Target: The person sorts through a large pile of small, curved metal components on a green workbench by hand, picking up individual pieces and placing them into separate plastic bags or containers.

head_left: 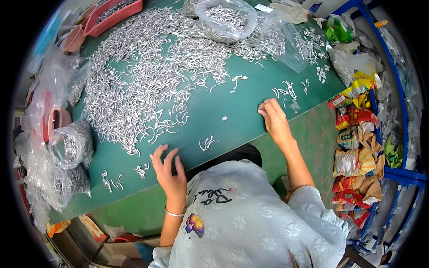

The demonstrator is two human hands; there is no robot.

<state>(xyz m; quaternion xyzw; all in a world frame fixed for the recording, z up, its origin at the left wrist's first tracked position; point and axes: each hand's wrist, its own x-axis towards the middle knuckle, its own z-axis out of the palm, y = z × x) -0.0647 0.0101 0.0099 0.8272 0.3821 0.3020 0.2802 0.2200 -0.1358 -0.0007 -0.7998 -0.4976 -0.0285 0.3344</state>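
From the head camera, a dark green flat-topped bench (214, 111) carries a broad heap of small curved silvery metal clips (147, 76) that covers its far left half and thins toward the middle; the spread seems loose enough for single pieces to be drawn out of it; the left hand (169, 172) lies near the bench's near edge with its fingers spread wide and holding nothing, just right of a few stray clips (142, 169) and left of a small tangled pair of clips (208, 143); the right hand (273, 118) sits toward the near right edge with its fingers curled narrow and their tips pressed to the bench surface, beside a small cluster of sorted clips (286, 91); whether it pinches a piece I cannot tell; a bare green stretch between the hands leaves open room for sliding pieces; clear plastic bags of clips (225, 18) rest at the far edge, more bags (71, 145) crowd the left edge, a pink plastic tray (114, 15) stands at the far left corner, and colourful crumpled wrappers (357, 147) pile beyond the right edge.
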